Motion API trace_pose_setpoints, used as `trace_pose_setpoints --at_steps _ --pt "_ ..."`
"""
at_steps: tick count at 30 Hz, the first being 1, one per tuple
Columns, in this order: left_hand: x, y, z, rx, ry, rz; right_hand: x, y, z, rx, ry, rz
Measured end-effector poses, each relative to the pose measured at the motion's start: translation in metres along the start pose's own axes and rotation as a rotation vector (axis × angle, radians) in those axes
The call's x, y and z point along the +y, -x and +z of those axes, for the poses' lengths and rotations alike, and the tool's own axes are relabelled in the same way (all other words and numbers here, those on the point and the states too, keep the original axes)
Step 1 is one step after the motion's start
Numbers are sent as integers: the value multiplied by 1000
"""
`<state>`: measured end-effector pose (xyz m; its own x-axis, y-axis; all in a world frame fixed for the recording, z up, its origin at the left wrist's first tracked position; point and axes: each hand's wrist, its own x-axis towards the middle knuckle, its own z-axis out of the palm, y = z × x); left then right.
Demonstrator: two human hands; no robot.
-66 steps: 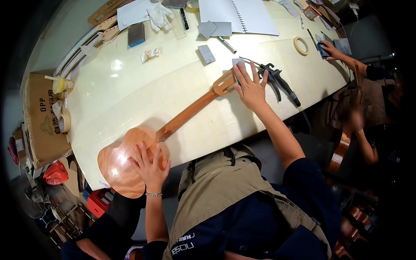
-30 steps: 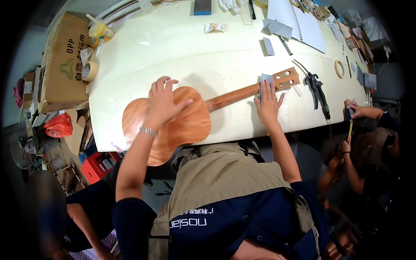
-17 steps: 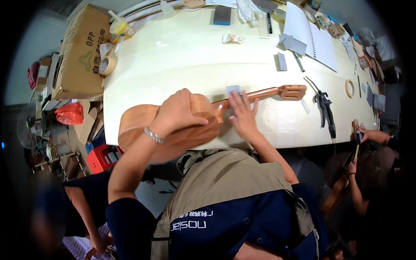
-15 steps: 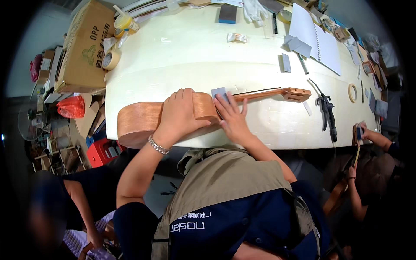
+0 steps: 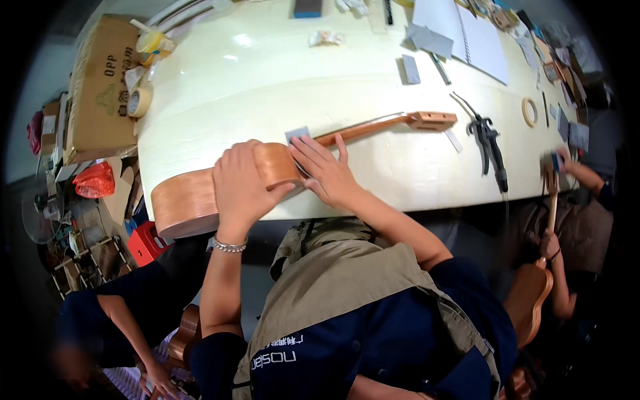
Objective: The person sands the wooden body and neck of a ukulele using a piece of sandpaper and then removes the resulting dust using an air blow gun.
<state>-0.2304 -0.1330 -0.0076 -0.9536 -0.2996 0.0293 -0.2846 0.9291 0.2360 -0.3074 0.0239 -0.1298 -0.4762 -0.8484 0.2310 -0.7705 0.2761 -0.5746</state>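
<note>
A brown wooden ukulele (image 5: pixel 185 197) lies on its side at the table's near edge, its neck (image 5: pixel 367 128) and slotted headstock pointing right. My left hand (image 5: pixel 241 183) lies over the waist of the body, fingers together on top and thumb out to the right, gripping it. At the body's neck end my right hand (image 5: pixel 327 172) presses a piece of grey sandpaper (image 5: pixel 298 133) against the wood where neck and body meet. The fingers partly cover the sandpaper, and the joint is mostly hidden beneath them.
A black air blow gun (image 5: pixel 490 150) lies right of the headstock, near a tape roll (image 5: pixel 529 112). Farther back are a spiral notebook (image 5: pixel 483 47) and sandpaper pieces. A cardboard box (image 5: pixel 100 93) stands at left. Co-workers handle instruments at lower left and at right (image 5: pixel 530 293).
The whole view has shifted, so table and ukulele sit farther left. My hands keep nearly the same places on the ukulele. More of the right co-worker's instrument body shows.
</note>
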Motion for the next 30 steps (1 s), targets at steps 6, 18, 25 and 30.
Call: trace_pose_setpoints --at_steps 6,18,25,30 --pt "-6 -8 0 -39 51 8 141 49 -37 277 402 317" --pt "-18 -32 4 -90 45 55 121 59 -3 254 387 654" --pt "4 -4 3 1 -16 58 41 33 -13 100 299 519" --pt "20 27 10 134 -50 66 102 87 -99 290 661 649"
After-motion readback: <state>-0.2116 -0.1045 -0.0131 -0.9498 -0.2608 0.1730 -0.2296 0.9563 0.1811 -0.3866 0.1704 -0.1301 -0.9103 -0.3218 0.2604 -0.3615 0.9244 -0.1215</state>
